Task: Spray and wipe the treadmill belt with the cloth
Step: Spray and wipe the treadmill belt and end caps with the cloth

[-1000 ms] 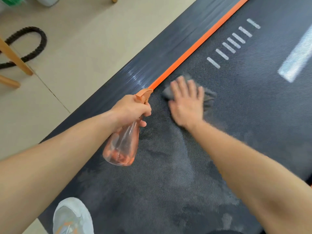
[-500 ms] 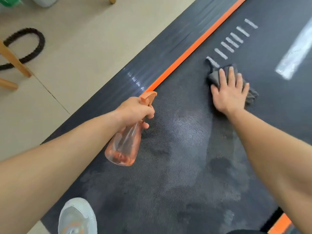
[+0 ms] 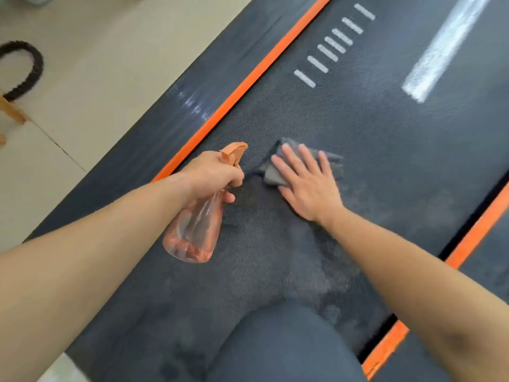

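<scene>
Wiping is the step in hand, as I judge it: my right grip (image 3: 308,186) lies flat on the grey cloth (image 3: 334,165), fingers (image 3: 292,159) straight and spread, pressing it down on the treadmill belt (image 3: 385,139) and not curled round it. The cloth is crumpled under my palm, a bit left of the middle of the belt, near the orange strip (image 3: 248,78) that runs along its left edge. My left grip (image 3: 212,175) is clenched round the neck of the spray bottle (image 3: 192,235), which hangs tilted over the belt, just beside the cloth but apart from it; its orange nozzle points away from me. The belt around the cloth and nearer to me looks patchy, darker and lighter, which I take for wet and half-wiped places; the part beyond, by the white dashes (image 3: 327,51), looks more even, and I cannot tell if it is cleaned. My knee (image 3: 289,343) is over the near end of the belt. For the next move I think the cloth needs a firm, flat push across the patchy zone, with even pressure so that it does not bunch up, and the bottle must be held clear of its way; a new spray is called for only where the belt is dry.
</scene>
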